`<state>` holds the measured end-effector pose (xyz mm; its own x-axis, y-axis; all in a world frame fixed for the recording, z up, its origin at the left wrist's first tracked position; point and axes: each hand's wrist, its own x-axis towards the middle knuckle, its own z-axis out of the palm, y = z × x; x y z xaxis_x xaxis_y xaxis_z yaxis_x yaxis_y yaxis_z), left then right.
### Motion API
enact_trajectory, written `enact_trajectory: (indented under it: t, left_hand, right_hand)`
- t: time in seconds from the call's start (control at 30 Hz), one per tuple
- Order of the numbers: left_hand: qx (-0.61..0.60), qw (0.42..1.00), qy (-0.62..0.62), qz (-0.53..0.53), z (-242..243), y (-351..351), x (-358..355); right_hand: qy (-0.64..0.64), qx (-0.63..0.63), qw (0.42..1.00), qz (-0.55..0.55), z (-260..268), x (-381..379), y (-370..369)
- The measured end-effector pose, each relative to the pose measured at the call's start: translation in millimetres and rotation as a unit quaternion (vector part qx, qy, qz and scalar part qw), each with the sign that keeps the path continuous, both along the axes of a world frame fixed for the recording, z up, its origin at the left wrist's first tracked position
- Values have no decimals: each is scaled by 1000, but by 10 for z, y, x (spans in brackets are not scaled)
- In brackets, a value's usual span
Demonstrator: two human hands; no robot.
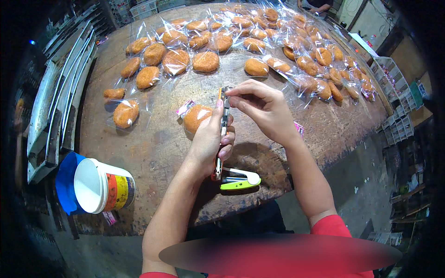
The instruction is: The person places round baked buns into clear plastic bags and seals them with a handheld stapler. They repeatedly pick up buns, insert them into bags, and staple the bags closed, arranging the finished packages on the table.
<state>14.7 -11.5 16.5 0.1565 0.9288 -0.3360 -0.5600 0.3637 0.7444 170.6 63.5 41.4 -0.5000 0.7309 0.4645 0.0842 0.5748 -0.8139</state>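
Observation:
My left hand [210, 135] grips an orange stapler [224, 118] that stands nearly end-on, its metal inner parts facing right. The thumb and forefinger of my right hand [262, 104] pinch at its far end; anything small between those fingertips is hidden. Just beyond my left hand lies a golden-brown bread bun [196, 116] in clear plastic, with a pink printed wrapper [185, 108] at its edge. A lime-green and white stapler [240, 180] rests on the wooden table [167, 153], close to its near edge and below my hands.
Many bagged buns [176, 62] spread over the table's far half. A white bucket [88, 186] lies tilted at the near left beside a blue container [66, 184]. Metal trays [52, 104] lean along the left side. White plastic crates [393, 87] stand right; a person [316, 7] is at the far end.

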Motion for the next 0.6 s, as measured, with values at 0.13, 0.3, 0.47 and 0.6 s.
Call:
enact_trajectory:
  t: [0.13,0.3,0.47,0.6]
  left_hand:
    - [8,1000,18,-8,-15,2,-6]
    - [9,1000,9,-12,-25,0,-15]
    - [2,1000,11,6,0,4,10]
    - [-5,1000,9,7,15,6,6]
  right_hand:
    - [7,-1,1000,5,4,-5,0]
    - [-8,11,1000,1,6,6,3]
    - [-1,7,1000,12,1,9,5]
    - [16,-1,1000,3,-18,4,14]
